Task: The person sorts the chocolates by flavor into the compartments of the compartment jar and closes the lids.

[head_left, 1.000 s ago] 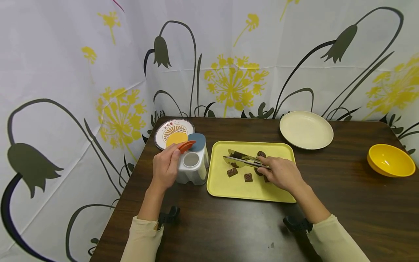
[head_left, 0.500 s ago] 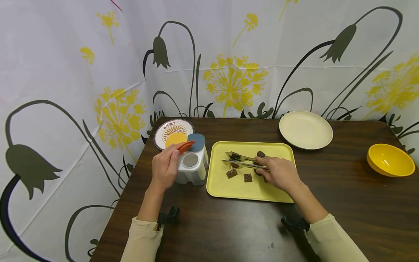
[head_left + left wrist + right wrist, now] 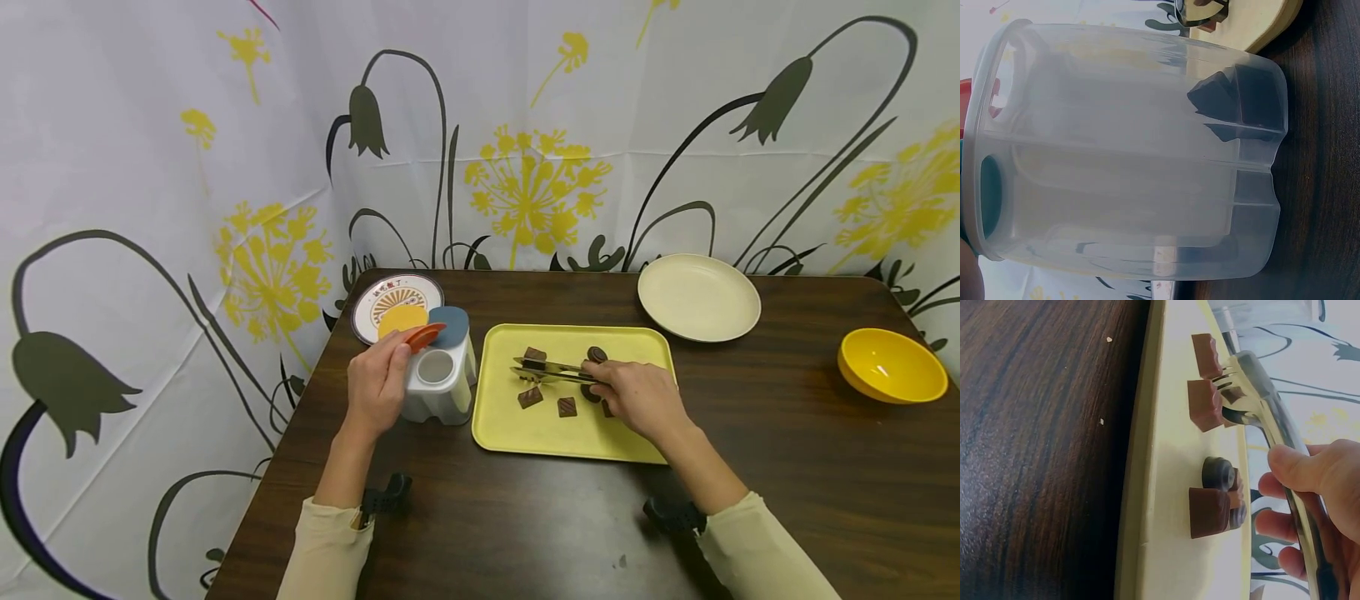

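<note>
My left hand (image 3: 377, 383) pinches a raised orange lid (image 3: 425, 337) above a clear, white-topped storage container (image 3: 1116, 137). The round opening under that lid is uncovered, while yellow (image 3: 402, 318) and blue lids (image 3: 450, 327) cover other compartments. Dark chocolate pieces (image 3: 1241, 97) lie at the bottom of one compartment in the left wrist view. My right hand (image 3: 641, 396) grips metal tongs (image 3: 1288, 444) over a yellow tray (image 3: 517, 433). Several chocolates (image 3: 567, 407), square and round, are scattered there. The tong tips are close together among them; whether they pinch a piece, I cannot tell.
Behind the container lies a patterned plate (image 3: 375, 302). A cream plate (image 3: 699, 297) stands behind the tray at the right, and a yellow bowl (image 3: 892, 367) sits farther right. The dark wooden table (image 3: 525, 525) meets a flowered curtain (image 3: 525, 83) at the back.
The tong tips spread apart over the tray's left chocolates, then came closer together, shifting slightly. My left hand has kept the orange lid raised in the same place.
</note>
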Motion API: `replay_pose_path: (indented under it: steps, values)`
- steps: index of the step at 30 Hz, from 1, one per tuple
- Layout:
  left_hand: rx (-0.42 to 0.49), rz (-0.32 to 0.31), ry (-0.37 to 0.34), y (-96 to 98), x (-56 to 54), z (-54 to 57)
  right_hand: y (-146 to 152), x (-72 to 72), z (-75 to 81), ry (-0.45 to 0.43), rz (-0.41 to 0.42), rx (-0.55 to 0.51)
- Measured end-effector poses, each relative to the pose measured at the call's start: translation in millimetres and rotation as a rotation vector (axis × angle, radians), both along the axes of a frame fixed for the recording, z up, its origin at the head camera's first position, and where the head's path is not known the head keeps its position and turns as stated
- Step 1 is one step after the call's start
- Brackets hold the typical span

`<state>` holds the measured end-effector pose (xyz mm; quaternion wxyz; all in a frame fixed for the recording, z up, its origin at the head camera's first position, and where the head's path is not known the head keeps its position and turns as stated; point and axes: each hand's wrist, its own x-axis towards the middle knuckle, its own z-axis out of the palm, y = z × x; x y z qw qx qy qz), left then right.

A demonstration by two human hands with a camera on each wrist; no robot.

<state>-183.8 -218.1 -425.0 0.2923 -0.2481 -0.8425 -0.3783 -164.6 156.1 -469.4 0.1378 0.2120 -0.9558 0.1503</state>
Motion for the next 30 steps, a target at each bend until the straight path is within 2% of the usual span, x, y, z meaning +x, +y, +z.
replay_pose_path:
  steps: [11, 17, 24, 30]
  values:
    - [0.0, 0.003, -0.005, 0.4, 0.2, 0.5, 3.8, 1.6, 0.6, 0.047, 0.024, -0.005]
    - [-0.002, 0.006, -0.001, 0.1, 0.3, 0.9, 7.1, 4.2, 11.4, 0.109, 0.033, -0.019]
    - [-0.001, 0.004, -0.001, 0.9, 0.3, 0.9, 9.1, 5.5, 28.5, 0.227, 0.073, -0.083]
    - [-0.004, 0.008, 0.0, 1.1, 0.7, 1.7, 5.3, 8.1, 44.1, 0.262, 0.108, -0.144]
